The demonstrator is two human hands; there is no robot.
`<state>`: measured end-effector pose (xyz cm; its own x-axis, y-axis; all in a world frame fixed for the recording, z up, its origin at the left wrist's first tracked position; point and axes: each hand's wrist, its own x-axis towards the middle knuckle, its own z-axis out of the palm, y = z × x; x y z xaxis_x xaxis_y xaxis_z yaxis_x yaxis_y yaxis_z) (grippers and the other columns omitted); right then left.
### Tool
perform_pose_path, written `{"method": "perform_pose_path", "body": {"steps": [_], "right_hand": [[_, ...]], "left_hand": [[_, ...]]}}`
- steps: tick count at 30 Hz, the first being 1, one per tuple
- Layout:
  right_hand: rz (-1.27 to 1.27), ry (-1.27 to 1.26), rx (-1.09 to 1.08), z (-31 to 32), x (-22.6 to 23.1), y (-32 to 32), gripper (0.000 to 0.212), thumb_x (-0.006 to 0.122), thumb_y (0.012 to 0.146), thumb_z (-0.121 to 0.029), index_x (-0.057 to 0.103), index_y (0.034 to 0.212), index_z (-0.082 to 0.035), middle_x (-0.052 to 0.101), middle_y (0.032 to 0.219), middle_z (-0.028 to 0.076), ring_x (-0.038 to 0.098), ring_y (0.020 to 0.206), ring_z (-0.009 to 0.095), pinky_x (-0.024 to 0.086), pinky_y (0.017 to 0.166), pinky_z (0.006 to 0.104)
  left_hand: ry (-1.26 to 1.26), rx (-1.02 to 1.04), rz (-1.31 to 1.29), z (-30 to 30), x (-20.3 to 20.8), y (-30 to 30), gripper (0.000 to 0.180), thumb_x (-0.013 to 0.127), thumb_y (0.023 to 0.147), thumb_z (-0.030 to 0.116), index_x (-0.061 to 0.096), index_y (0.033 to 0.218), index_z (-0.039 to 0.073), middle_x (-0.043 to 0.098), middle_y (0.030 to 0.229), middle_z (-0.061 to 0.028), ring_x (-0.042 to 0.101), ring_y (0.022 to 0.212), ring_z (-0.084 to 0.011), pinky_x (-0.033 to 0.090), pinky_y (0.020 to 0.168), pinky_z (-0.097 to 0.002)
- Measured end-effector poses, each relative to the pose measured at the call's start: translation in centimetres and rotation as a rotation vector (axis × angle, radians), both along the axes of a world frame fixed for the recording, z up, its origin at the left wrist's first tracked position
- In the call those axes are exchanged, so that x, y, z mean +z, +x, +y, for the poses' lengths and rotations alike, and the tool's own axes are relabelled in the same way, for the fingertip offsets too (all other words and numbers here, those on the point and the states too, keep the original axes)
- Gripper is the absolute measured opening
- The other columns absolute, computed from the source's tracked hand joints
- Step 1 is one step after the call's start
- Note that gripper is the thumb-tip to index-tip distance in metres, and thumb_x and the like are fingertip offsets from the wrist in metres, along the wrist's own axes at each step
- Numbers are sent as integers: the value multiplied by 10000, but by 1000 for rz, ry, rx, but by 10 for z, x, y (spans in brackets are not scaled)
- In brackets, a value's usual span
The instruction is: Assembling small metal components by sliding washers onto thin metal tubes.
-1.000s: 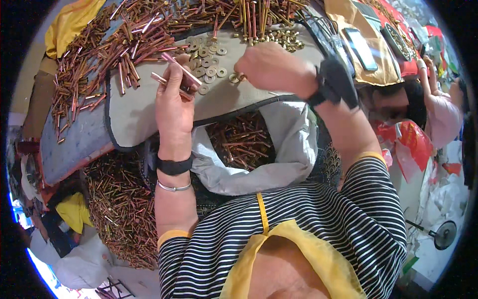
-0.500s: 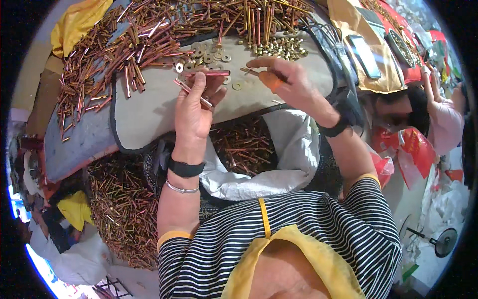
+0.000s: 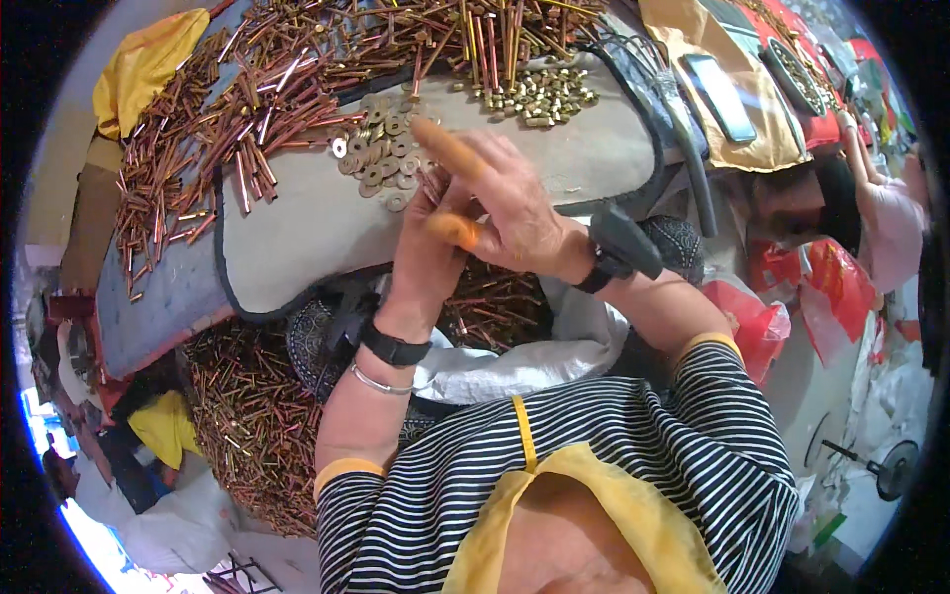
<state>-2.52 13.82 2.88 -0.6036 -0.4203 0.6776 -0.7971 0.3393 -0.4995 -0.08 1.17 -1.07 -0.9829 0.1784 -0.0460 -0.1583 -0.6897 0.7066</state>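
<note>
Left hand: raised over the grey pad, fingers curled around a few copper-coloured bolts whose tips poke out above them.
Right hand: laid across the left, fingers with orange tips closed in on the same bolts; what they pinch is hidden.
Bolts: in the left hand, just above the pad, near the washers.
Handling: probably stiff, smooth metal, light singly, heavy in a bunch; slim shanks may slip or roll, so pinch mid-shank or under the head.
Around: loose bolt heap on the tabletop, brass nuts behind, more bolts in the white sack below.
</note>
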Motion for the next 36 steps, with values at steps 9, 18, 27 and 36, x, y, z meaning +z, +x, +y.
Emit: {"method": "perform_pose_path", "body": {"steps": [9, 18, 27, 36], "right_hand": [[-263, -78, -514, 75, -24, -59, 131, 599, 823, -35, 641, 947, -39, 644, 887, 68, 609, 820, 160, 487, 716, 296], [183, 434, -276, 58, -37, -78, 121, 555, 743, -114, 610, 843, -73, 524, 836, 82, 539, 831, 271, 447, 721, 393], [-711, -469, -54, 55, -14, -45, 149, 545, 879, -67, 600, 1015, -41, 640, 903, 50, 598, 788, 123, 484, 694, 252], [-853, -622, 218, 55, -13, -17, 162, 567, 877, -48, 606, 1033, -25, 613, 901, 4, 567, 810, 79, 470, 727, 232]], "left_hand": [[198, -8, -128, -35, 15, -18, 275, 517, 948, 250, 490, 1192, 125, 423, 729, 12, 384, 626, -82, 302, 518, -212], [219, -44, -68, -42, 14, -22, 301, 527, 944, 246, 491, 1204, 100, 433, 710, 18, 366, 577, -74, 309, 524, -207], [-180, -149, -47, -35, 21, -9, 276, 546, 934, 262, 556, 1114, 54, 428, 634, 43, 316, 494, -34, 277, 450, -181], [-455, -219, -32, -21, 19, -1, 219, 595, 909, 230, 619, 1039, 56, 508, 665, 46, 372, 505, -3, 275, 433, -159]]}}
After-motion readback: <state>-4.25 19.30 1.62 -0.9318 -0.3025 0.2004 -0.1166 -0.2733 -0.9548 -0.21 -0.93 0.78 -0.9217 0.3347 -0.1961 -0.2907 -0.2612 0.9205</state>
